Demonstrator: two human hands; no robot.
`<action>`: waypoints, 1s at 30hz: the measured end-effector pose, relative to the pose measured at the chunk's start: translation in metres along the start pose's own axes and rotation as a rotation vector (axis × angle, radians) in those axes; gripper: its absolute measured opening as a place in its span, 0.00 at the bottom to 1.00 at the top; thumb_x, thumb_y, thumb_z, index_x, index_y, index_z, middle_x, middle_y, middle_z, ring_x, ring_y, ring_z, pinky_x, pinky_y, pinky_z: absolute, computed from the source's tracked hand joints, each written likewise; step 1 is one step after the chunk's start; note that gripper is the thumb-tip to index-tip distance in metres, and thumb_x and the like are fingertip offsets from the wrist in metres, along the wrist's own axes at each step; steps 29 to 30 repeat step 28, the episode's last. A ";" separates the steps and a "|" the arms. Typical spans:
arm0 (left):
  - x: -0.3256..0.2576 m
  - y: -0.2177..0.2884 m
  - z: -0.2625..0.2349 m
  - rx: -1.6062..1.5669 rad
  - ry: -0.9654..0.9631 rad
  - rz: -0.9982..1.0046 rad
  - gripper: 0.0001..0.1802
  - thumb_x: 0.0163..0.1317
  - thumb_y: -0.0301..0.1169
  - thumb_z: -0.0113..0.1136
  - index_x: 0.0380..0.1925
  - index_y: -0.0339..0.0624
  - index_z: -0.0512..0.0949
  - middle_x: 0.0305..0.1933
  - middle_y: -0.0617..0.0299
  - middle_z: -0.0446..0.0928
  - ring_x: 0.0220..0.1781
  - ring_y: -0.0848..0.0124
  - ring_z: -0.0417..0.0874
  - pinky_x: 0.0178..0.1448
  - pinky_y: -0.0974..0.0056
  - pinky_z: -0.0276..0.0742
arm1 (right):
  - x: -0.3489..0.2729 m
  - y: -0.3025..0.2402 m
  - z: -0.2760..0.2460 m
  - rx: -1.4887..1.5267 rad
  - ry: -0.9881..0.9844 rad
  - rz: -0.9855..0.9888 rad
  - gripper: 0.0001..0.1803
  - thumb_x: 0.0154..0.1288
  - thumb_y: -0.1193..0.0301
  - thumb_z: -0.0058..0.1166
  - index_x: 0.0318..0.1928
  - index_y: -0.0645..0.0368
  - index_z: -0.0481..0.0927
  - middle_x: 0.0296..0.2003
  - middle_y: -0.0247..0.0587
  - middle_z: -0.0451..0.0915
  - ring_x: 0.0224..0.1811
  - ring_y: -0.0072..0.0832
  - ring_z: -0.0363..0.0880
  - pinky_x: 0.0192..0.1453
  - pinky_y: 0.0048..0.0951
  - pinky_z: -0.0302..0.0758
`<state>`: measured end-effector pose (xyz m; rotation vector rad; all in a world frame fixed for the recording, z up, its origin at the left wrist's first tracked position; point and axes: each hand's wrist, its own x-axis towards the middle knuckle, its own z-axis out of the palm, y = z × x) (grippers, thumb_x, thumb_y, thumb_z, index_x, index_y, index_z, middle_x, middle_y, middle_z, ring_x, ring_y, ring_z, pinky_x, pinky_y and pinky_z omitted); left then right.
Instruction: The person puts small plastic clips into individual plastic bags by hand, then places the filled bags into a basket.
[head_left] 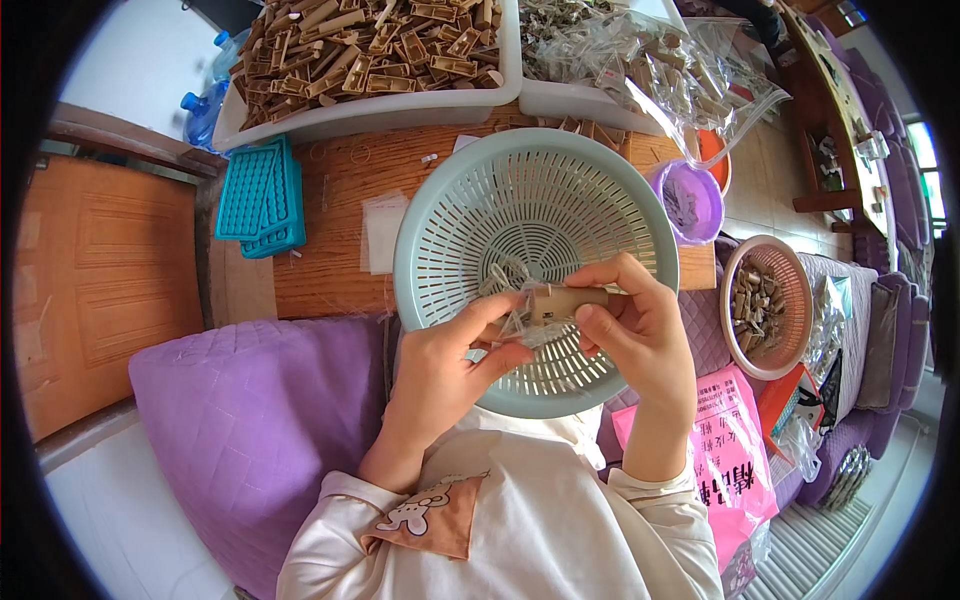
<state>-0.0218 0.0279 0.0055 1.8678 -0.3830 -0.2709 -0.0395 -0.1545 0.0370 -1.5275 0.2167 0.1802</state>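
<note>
Both hands meet over a grey-green slotted plastic basket point(425, 220) in front of me. My right hand point(645, 325) pinches a short tan plastic case point(562, 303), rounded like a tube, with a small dark mark on its side. My left hand point(450, 355) has its fingers closed on crinkled clear plastic, like a small bag point(515, 325), at the left end of the case. Whether the case sits inside the plastic I cannot tell. A pale coiled cord or strip point(508, 277) shows just beyond my left fingertips, in or above the basket.
A white bin point(400, 110) heaped with brown plastic parts point(370, 50) stands behind, beside clear bags point(670, 65) of parts. Teal trays point(262, 195) lie left on the wooden table point(330, 270). To the right are a purple bucket point(695, 205), a pink basket point(735, 345) and a pink bag point(730, 440).
</note>
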 end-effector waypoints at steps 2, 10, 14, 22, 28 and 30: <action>0.000 0.002 0.002 0.065 0.027 0.036 0.24 0.44 0.30 0.66 0.44 0.41 0.72 0.29 0.56 0.79 0.33 0.68 0.83 0.33 0.70 0.75 | 0.000 0.003 -0.001 0.083 -0.064 0.043 0.09 0.57 0.81 0.48 0.41 0.68 0.71 0.31 0.36 0.73 0.25 0.14 0.71 0.27 0.16 0.71; -0.001 -0.003 0.006 -0.015 0.043 0.046 0.23 0.45 0.29 0.66 0.44 0.39 0.73 0.35 0.53 0.79 0.37 0.66 0.82 0.36 0.68 0.76 | 0.000 0.008 -0.003 0.207 -0.140 0.096 0.10 0.60 0.77 0.50 0.41 0.69 0.70 0.28 0.36 0.75 0.24 0.13 0.71 0.26 0.15 0.71; -0.001 -0.007 0.012 -0.073 0.088 0.165 0.23 0.45 0.28 0.66 0.44 0.39 0.73 0.37 0.53 0.78 0.38 0.66 0.82 0.37 0.68 0.77 | 0.000 0.009 0.003 0.144 -0.130 0.126 0.09 0.59 0.78 0.50 0.40 0.69 0.70 0.27 0.36 0.75 0.23 0.13 0.71 0.25 0.14 0.70; 0.002 0.004 0.013 0.202 0.143 0.328 0.24 0.39 0.25 0.70 0.40 0.35 0.76 0.36 0.55 0.79 0.36 0.65 0.82 0.40 0.69 0.77 | 0.002 0.011 0.000 -0.075 -0.084 -0.019 0.11 0.51 0.80 0.57 0.37 0.66 0.73 0.24 0.35 0.75 0.23 0.16 0.72 0.25 0.17 0.69; 0.001 -0.016 0.015 -0.361 -0.108 -0.036 0.27 0.45 0.32 0.67 0.48 0.41 0.72 0.37 0.58 0.79 0.37 0.65 0.81 0.42 0.68 0.76 | 0.012 0.002 -0.010 -0.338 -0.206 -0.297 0.19 0.51 0.77 0.59 0.46 0.63 0.74 0.32 0.36 0.75 0.35 0.23 0.76 0.35 0.17 0.72; 0.001 -0.016 0.015 -0.361 -0.108 -0.036 0.27 0.45 0.32 0.67 0.48 0.41 0.72 0.37 0.58 0.79 0.37 0.65 0.81 0.42 0.68 0.76 | 0.012 0.002 -0.010 -0.338 -0.206 -0.297 0.19 0.51 0.77 0.59 0.46 0.63 0.74 0.32 0.36 0.75 0.35 0.23 0.76 0.35 0.17 0.72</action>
